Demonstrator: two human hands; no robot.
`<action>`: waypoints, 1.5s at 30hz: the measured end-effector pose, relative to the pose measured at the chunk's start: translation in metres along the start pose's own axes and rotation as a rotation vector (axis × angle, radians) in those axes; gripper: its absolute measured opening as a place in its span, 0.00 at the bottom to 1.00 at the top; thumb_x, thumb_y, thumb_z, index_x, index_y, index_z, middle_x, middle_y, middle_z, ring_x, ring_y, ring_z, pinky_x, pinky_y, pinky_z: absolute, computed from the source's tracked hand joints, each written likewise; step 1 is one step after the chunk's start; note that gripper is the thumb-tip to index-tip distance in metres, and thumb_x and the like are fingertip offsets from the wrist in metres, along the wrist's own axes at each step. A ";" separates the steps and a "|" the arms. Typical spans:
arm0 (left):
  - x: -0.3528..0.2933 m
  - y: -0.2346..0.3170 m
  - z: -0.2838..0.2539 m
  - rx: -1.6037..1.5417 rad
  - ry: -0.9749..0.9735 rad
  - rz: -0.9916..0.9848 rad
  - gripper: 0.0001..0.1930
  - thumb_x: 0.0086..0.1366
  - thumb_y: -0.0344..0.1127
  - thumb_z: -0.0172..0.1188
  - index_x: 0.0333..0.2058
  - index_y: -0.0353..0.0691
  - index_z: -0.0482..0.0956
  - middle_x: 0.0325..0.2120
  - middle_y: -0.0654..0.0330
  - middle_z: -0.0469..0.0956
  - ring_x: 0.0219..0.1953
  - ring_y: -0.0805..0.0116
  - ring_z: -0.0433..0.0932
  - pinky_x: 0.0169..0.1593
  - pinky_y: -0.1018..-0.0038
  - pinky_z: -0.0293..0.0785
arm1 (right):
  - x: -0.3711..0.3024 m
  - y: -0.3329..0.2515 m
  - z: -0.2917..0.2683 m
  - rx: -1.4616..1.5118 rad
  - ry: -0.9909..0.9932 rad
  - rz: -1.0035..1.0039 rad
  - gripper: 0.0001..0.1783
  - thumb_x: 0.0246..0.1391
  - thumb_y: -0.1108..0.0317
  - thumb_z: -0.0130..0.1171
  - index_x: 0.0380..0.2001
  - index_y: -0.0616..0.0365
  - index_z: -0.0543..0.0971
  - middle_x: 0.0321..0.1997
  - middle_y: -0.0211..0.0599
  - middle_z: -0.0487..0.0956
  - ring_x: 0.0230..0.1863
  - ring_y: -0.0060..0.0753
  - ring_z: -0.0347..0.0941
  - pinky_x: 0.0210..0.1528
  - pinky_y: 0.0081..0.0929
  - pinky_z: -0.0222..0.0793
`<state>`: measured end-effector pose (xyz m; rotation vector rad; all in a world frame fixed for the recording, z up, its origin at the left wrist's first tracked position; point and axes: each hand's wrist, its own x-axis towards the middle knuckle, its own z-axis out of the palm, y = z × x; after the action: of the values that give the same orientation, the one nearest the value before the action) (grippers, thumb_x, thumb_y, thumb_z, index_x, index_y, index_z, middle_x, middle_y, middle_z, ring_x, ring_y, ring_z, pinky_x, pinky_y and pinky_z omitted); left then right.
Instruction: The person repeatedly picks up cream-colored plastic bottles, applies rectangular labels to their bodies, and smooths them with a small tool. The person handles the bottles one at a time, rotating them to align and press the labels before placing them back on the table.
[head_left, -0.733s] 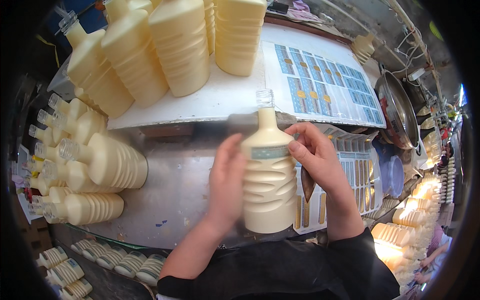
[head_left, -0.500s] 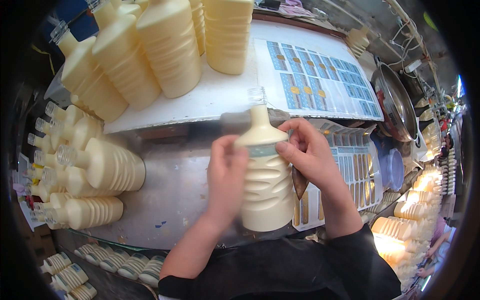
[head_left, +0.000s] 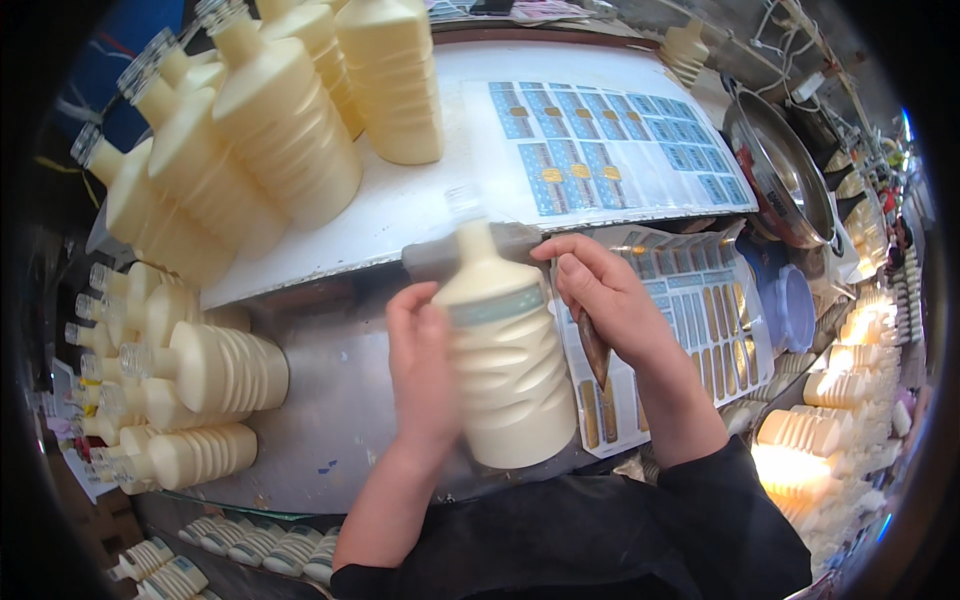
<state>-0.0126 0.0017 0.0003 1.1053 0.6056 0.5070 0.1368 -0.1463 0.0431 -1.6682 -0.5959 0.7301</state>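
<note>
A cream plastic bottle with a clear threaded neck and wavy ridges stands in front of me, tilted slightly left. Around its upper body runs a blue-green label band. My left hand is at the bottle's left side by the label; motion blurs its fingers, so I cannot tell how firmly it touches. My right hand is just off the bottle's right shoulder, thumb and forefinger close together. It is closed on a brown pointed tool, whose tip points down.
Label sheets lie on the white raised board and beneath its right side, a gold-and-blue sheet. Cream bottles crowd the back left; others lie at the left. A metal pan and lilac tub are at right.
My right hand has come away from the label, leaving a small gap to the bottle. The bottle's neck has shifted left in view. My head view has turned somewhat.
</note>
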 end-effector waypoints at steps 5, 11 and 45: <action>0.002 -0.003 0.002 0.022 -0.036 0.060 0.17 0.78 0.43 0.50 0.55 0.37 0.67 0.49 0.58 0.73 0.49 0.73 0.71 0.55 0.72 0.69 | 0.000 0.021 0.006 0.158 -0.045 0.030 0.21 0.73 0.57 0.51 0.56 0.64 0.74 0.37 0.25 0.77 0.35 0.13 0.70 0.41 0.14 0.68; -0.001 0.000 0.007 0.026 -0.012 0.047 0.18 0.78 0.44 0.51 0.55 0.36 0.66 0.48 0.57 0.72 0.49 0.73 0.71 0.55 0.73 0.70 | 0.008 0.029 0.015 0.174 -0.025 0.084 0.16 0.71 0.61 0.57 0.51 0.63 0.74 0.45 0.32 0.81 0.46 0.18 0.76 0.50 0.20 0.74; -0.002 0.001 0.010 0.053 -0.024 0.078 0.17 0.78 0.42 0.51 0.55 0.36 0.65 0.50 0.56 0.72 0.50 0.73 0.71 0.56 0.73 0.70 | -0.002 -0.014 0.022 -0.376 0.132 0.028 0.29 0.54 0.46 0.68 0.46 0.60 0.77 0.31 0.47 0.80 0.34 0.47 0.80 0.39 0.40 0.73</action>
<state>-0.0079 -0.0056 0.0051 1.1873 0.5591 0.5472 0.1195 -0.1299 0.0539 -2.0572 -0.6447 0.5434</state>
